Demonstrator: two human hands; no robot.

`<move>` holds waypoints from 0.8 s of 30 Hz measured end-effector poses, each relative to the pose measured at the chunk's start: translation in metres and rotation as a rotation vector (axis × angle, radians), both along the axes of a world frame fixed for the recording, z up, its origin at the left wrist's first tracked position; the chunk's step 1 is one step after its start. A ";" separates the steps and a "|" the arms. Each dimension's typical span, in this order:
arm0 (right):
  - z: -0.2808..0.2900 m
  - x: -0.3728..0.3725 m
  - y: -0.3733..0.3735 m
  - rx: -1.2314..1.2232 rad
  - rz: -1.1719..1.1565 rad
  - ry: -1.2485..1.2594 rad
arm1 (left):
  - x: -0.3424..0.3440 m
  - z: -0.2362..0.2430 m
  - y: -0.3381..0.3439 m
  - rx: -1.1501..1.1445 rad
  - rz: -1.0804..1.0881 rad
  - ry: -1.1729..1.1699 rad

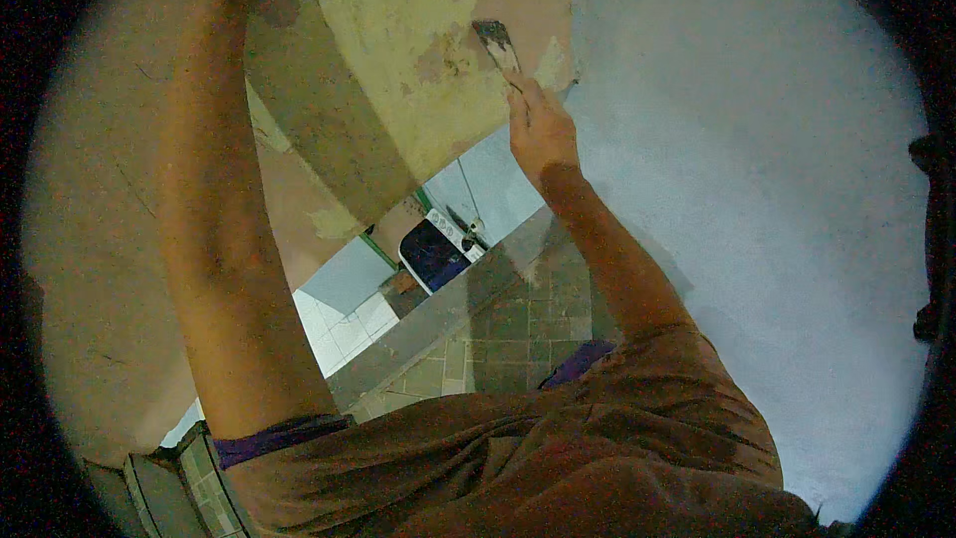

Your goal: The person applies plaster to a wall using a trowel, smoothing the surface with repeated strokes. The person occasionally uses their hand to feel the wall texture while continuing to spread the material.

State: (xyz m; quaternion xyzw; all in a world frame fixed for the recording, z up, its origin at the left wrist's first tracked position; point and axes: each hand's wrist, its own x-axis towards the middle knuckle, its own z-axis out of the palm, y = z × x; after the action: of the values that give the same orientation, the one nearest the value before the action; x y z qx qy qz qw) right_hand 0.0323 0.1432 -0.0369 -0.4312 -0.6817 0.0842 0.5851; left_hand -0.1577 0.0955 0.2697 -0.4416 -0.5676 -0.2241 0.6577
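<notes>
My right hand [545, 130] is closed round the thin handle of a scraper [495, 42]. The tool has a flat, widening end, dark at the tip and whitish nearer my fingers. Its tip lies over a patchy wall [398, 0], where yellow paint gives way to bare pinkish-brown areas; contact with the surface cannot be made out. My left arm stretches up along the left of the view, and its hand is beyond the upper edge.
A smooth pale blue-grey wall [757, 189] fills the right side. Lower down, beyond a grey ledge [448, 304], stands a white appliance [434, 251] with knobs and a dark panel. Tiled floor [513, 329] lies below. Steps [164, 488] show at the lower left.
</notes>
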 end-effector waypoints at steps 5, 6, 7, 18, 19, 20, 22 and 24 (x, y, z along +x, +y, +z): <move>-0.007 -0.005 -0.004 0.018 0.013 0.025 | 0.000 0.000 0.000 -0.009 -0.001 -0.018; -0.009 -0.005 -0.004 0.063 0.039 0.048 | 0.000 0.000 0.000 -0.009 -0.020 -0.017; -0.011 -0.004 -0.005 0.032 0.034 -0.002 | 0.000 -0.001 0.000 -0.013 -0.041 -0.017; -0.018 -0.014 -0.004 0.150 0.006 0.082 | 0.001 0.000 0.003 0.015 0.014 0.014; -0.020 -0.014 -0.004 0.121 0.019 0.070 | 0.001 0.000 0.003 0.022 0.015 0.025; -0.022 -0.014 -0.007 0.177 0.030 0.088 | 0.000 0.000 0.003 0.019 0.030 0.021; -0.029 -0.015 -0.011 0.215 0.038 0.089 | -0.001 0.003 0.003 0.020 0.057 0.009; -0.037 -0.017 -0.015 0.122 0.043 0.034 | -0.002 0.004 0.002 0.007 0.040 -0.003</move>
State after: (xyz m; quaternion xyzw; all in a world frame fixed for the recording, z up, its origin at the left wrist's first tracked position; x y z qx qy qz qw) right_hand 0.0158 0.1278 -0.0740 -0.3787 -0.6847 0.0623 0.6196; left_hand -0.1595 0.0973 0.2735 -0.4275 -0.5765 -0.2135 0.6629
